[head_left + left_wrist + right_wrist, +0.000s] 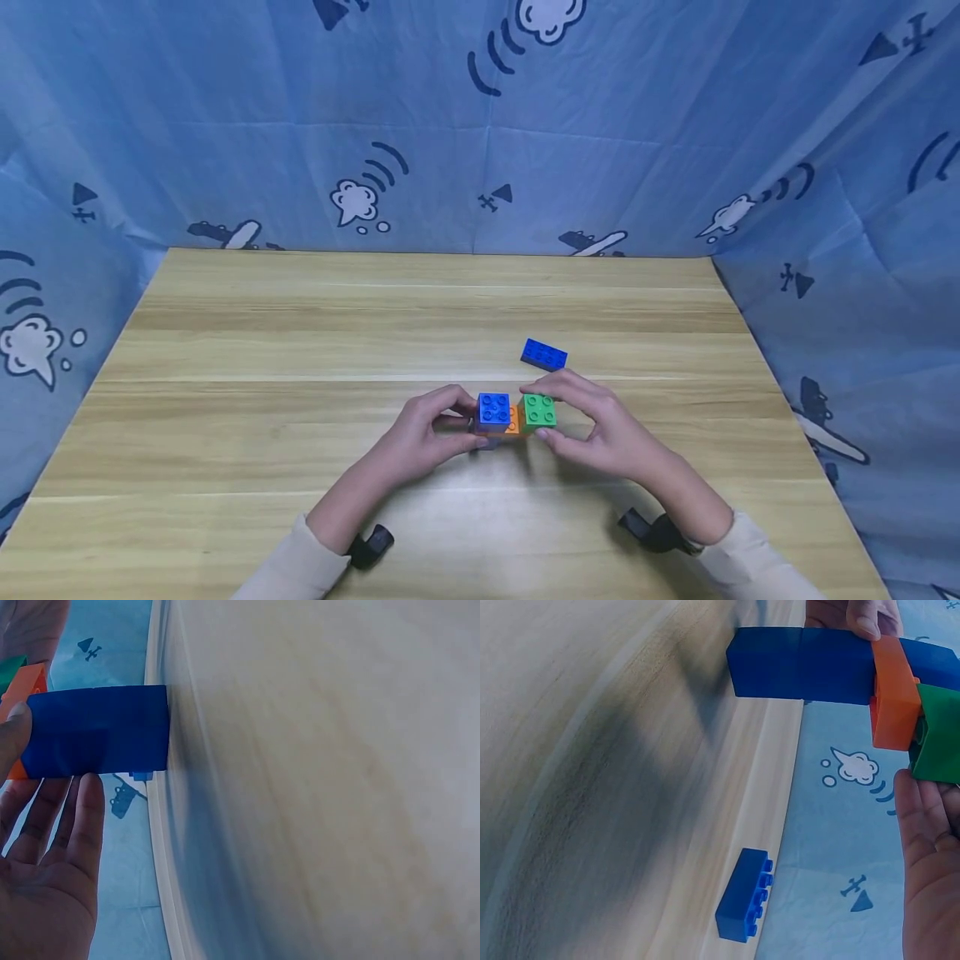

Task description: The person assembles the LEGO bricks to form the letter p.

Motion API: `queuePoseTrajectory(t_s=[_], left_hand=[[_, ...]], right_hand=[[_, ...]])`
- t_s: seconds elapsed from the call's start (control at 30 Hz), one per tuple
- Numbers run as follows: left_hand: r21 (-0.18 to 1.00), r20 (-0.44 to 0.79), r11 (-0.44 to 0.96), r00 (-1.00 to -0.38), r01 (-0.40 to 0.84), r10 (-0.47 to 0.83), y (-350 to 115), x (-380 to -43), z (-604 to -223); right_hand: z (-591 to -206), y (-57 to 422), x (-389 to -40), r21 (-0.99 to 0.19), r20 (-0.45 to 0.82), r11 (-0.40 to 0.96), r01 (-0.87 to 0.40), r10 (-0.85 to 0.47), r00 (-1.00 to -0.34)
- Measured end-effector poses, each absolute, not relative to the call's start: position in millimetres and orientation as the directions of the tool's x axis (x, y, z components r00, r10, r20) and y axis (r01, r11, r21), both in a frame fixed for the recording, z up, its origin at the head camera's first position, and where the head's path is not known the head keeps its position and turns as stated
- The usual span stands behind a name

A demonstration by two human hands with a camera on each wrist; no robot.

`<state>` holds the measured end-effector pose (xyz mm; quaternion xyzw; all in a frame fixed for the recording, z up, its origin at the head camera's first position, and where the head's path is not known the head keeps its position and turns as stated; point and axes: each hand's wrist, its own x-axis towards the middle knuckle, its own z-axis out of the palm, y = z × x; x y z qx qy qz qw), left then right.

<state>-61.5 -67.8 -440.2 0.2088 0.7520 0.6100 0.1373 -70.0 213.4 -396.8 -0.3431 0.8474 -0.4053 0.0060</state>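
Above the table, both hands hold a small assembly of toy building blocks. My left hand (427, 435) pinches it at the left, with the thumb near the orange block (897, 697) in the right wrist view. One blue block (494, 410) stands on the orange block's left part; other blue blocks (802, 664) extend below it towards the table. With thumb and fingers, my right hand (603, 427) pinches a green block (539, 411) at the orange block's right end. The studs of the green block face up in the head view.
A loose blue block (544, 354) with several studs lies on the wooden table (300, 333) just beyond the right hand. Blue patterned cloth (420, 100) hangs behind the table and along its sides. A black wrist camera strap (660, 533) sits on the right forearm.
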Motion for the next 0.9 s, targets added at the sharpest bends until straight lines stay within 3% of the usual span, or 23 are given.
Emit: queuePoseTrajectory(t_s=[0.67, 0.9], left_hand=[[0.975, 0.052, 0.162, -0.870, 0.149, 0.490, -68.7, -62.4, -441.2], [0.975, 0.057, 0.159, -0.871, 0.153, 0.488, -68.8, -62.7, -441.8]], right_hand=[[-400.0, 221.7, -73.1, -0.739, 0.271, 0.406, -0.537, -0.551, -0.789], [-401.6, 226.6, -76.3, -0.756, 0.240, 0.440, -0.485, -0.503, -0.830]])
